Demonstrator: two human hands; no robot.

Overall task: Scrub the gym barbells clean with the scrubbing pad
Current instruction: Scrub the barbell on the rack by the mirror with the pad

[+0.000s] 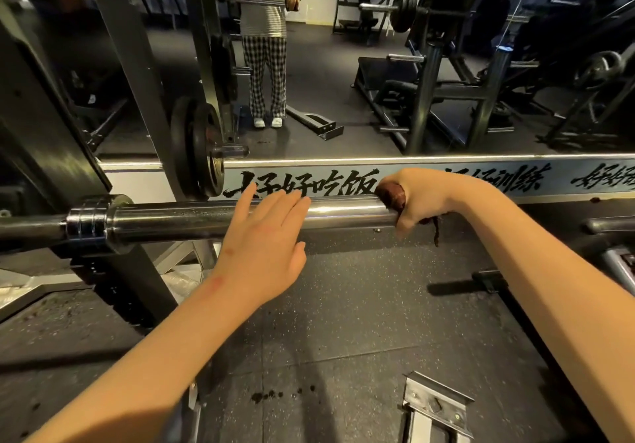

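Observation:
A chrome barbell sleeve [178, 217] runs left to right across the middle, resting in a black rack. My right hand [422, 198] grips a dark red-brown scrubbing pad [393, 195] wrapped over the sleeve's right end, and a wet strand hangs below the hand. My left hand [264, 236] lies flat with straight fingers on top of the sleeve, left of the pad. The sleeve's collar [92, 221] and the thinner bar shaft lie further left.
A wall mirror [326, 81] ahead reflects a standing person and gym machines. A black weight plate [199, 154] hangs on the rack behind the bar. Dark drips [275, 395] spot the rubber floor. A metal bracket [436, 405] sits low right, and a rack upright [113, 288] stands left.

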